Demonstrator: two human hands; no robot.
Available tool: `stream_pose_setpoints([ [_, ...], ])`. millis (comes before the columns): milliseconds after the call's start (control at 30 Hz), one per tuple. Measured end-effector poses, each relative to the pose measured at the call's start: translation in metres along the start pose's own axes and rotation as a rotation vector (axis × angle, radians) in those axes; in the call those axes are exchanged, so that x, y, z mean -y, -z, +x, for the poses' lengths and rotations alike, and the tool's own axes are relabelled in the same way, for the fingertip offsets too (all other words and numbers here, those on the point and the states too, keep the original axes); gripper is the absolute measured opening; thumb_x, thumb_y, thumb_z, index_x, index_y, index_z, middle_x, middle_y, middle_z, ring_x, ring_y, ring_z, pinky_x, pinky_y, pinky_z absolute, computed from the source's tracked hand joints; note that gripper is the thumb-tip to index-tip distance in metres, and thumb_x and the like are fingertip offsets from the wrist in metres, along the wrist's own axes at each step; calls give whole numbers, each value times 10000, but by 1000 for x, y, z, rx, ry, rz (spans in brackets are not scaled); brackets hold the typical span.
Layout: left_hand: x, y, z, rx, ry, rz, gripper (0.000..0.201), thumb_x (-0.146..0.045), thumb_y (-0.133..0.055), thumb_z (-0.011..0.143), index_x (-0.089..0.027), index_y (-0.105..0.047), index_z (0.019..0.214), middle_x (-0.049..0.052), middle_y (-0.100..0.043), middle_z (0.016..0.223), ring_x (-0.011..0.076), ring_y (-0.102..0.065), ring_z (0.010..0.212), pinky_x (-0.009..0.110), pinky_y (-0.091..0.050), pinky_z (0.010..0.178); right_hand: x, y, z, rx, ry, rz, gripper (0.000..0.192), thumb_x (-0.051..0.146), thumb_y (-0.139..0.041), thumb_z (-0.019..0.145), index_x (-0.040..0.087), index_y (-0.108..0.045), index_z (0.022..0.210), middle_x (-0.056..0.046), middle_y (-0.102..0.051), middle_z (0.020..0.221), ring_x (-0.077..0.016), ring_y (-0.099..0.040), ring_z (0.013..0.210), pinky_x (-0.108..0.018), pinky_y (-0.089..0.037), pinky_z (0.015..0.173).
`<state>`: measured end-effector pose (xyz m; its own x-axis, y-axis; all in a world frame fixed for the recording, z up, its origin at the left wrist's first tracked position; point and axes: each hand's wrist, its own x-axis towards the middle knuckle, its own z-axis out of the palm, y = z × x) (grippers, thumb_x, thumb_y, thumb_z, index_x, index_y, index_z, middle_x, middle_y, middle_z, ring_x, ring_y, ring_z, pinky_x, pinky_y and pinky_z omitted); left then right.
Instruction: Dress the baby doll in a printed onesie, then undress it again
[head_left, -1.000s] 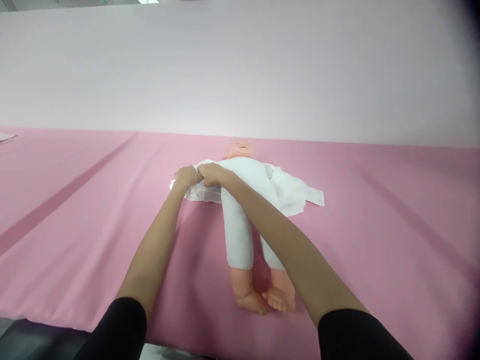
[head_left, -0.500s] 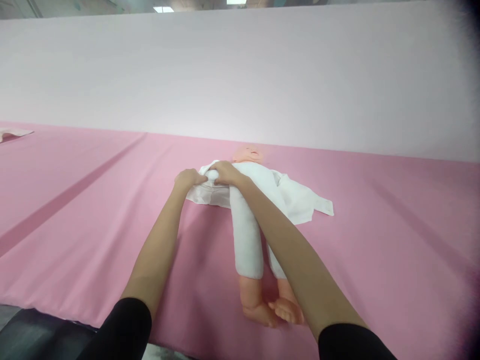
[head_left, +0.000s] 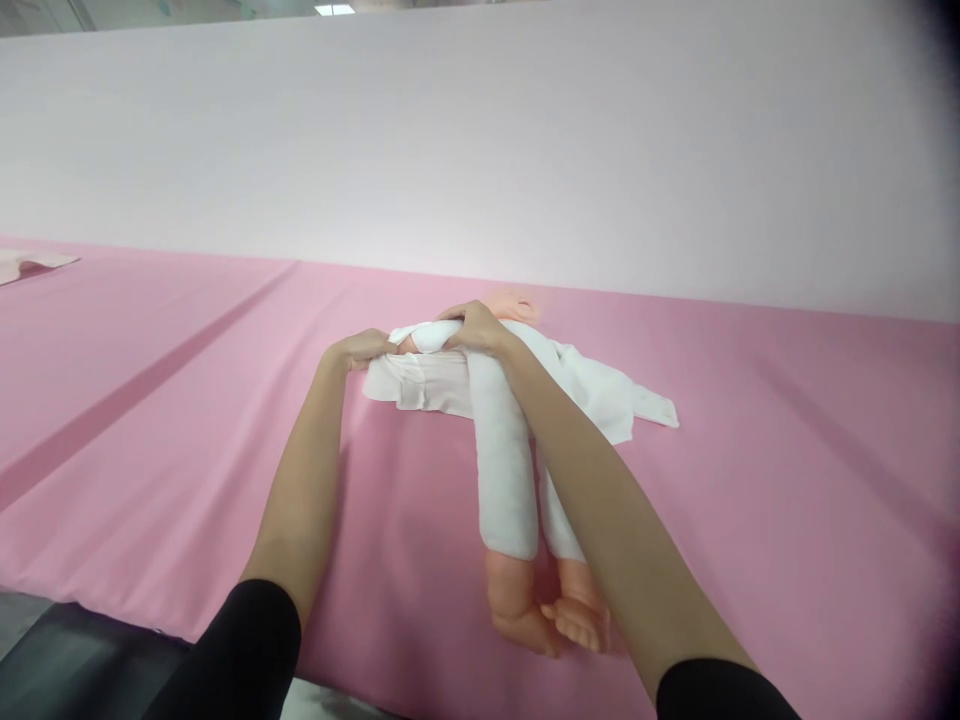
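A baby doll (head_left: 504,470) lies on its back on the pink cloth-covered table (head_left: 187,430), head away from me, bare feet toward me, legs in white fabric. A white garment (head_left: 592,395) is spread under its body and out to the right. My left hand (head_left: 361,347) pinches the garment's sleeve at the doll's arm on the left. My right hand (head_left: 474,325) grips the doll's arm near the shoulder, which is raised a little off the cloth. The doll's head (head_left: 517,303) is partly hidden behind my right hand.
A pale pink backdrop (head_left: 480,150) rises behind the table. A small pale piece of fabric (head_left: 26,264) lies at the far left edge. A fold line runs diagonally across the cloth on the left. The table's near edge is at bottom left.
Both hands have shifted: the right hand has moved up toward the doll's shoulder, lifting the arm, while the left hand holds the sleeve end. The view has drifted slightly.
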<state>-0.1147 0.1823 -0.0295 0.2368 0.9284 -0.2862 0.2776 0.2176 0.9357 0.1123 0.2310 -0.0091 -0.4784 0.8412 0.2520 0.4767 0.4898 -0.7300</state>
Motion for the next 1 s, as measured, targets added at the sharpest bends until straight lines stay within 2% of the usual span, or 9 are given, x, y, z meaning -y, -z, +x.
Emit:
stream_pose_setpoints([
  [133, 7, 7, -4, 106, -97, -87, 216, -126, -736, 566, -124, -691, 777, 99, -725, 828, 220, -686, 841, 327, -529, 817, 0, 0, 0, -16, -25, 21, 463, 27, -704, 490, 113, -723, 944, -59, -715, 976, -224, -645, 942, -309, -501, 864],
  [300, 12, 13, -7, 105, -170, -4, 297, -133, -768, 580, -112, -698, 868, 108, -725, 876, 223, -685, 862, 359, -528, 832, 2, 1, -1, -32, -28, 14, 447, 11, -676, 513, 109, -724, 946, -62, -717, 973, -229, -650, 937, -319, -509, 856],
  [467, 33, 10, 0, 126, -257, -220, 409, -148, -780, 597, -71, -677, 985, 141, -719, 937, 239, -684, 898, 373, -513, 877, 2, 1, -3, -43, -11, 39, 430, 52, -682, 529, 126, -725, 950, -62, -715, 988, -239, -643, 967, -351, -502, 888],
  [600, 44, 10, 8, 146, -264, -285, 431, -127, -763, 617, -52, -662, 1029, 149, -716, 955, 245, -686, 895, 391, -501, 904, 2, 2, -4, -33, 7, 74, 426, 61, -691, 519, 129, -726, 937, -58, -715, 983, -242, -638, 973, -362, -493, 904],
  [833, 46, 9, 13, 173, -280, -348, 552, -38, -684, 632, -94, -593, 1174, 137, -702, 1044, 257, -663, 985, 404, -484, 951, 1, 2, -2, -44, -6, 86, 446, 49, -687, 498, 118, -724, 937, -63, -713, 977, -243, -640, 958, -355, -488, 891],
  [1000, 48, 8, 17, 154, -265, -391, 588, 18, -598, 604, -82, -575, 1183, 145, -700, 1051, 267, -662, 997, 415, -475, 975, 6, 2, -5, -4, -6, 84, 453, 46, -684, 495, 131, -723, 939, -51, -712, 977, -242, -634, 971, -362, -477, 912],
])
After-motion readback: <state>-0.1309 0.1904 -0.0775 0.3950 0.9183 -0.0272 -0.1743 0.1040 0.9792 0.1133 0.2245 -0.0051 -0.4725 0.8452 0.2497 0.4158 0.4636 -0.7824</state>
